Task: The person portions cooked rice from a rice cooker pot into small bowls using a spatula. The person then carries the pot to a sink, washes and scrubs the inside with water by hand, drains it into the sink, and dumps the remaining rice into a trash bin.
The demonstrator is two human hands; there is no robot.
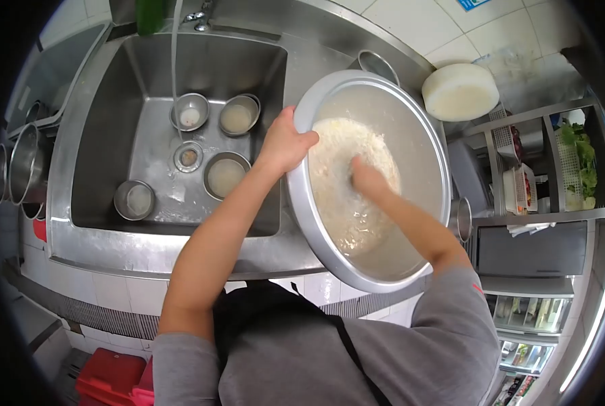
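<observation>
My left hand (289, 142) is closed on the rim of a large silver metal pot (427, 159), thumb over the inner edge. The pot leans toward the sink, its mouth facing me. Pale, rice-like grains (353, 135) lie inside it in cloudy water. My right hand (369, 177) reaches down into these grains; its fingers are blurred and partly sunk, so their shape is hidden.
Left of the pot is a steel sink (123, 88) holding several small metal bowls, including one bowl (226, 176) with cloudy liquid. A white hose (175, 68) hangs into it. A round white block (460, 91) and shelves with leafy greens (582, 162) are at right.
</observation>
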